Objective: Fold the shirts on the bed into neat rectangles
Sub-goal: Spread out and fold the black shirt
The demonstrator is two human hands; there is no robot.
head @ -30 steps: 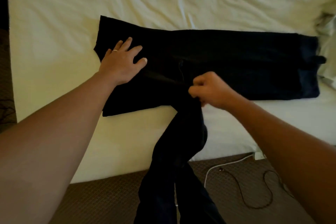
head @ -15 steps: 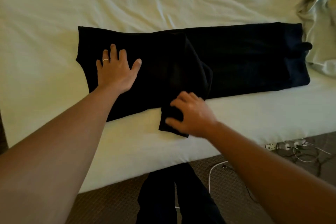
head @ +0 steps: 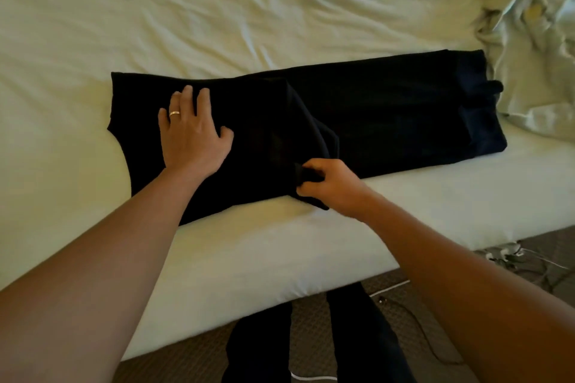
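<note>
- Black shirt (head: 389,115): lay as a long band across mid-frame on the bed (head: 217,9), near its front edge.
- Left hand (head: 193,130): flat, fingers spread, pressing the shirt's left part.
- Right hand (head: 333,186): pinched a folded sleeve end at centre.
- Risk: tugging could bunch the diagonal fold; cloth could slide off the edge.
- Pale crumpled shirt (head: 535,40), upper right: unfolded.

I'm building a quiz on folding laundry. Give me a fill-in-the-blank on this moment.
1. The left hand lies flat on the ____ shirt.
2. The right hand pinches the shirt's folded ____ near the bed's front edge.
3. A ____ sits on a finger of the left hand.
4. A crumpled pale garment lies beside the shirt's ____ end.

Missing words: black; sleeve; ring; right
</note>
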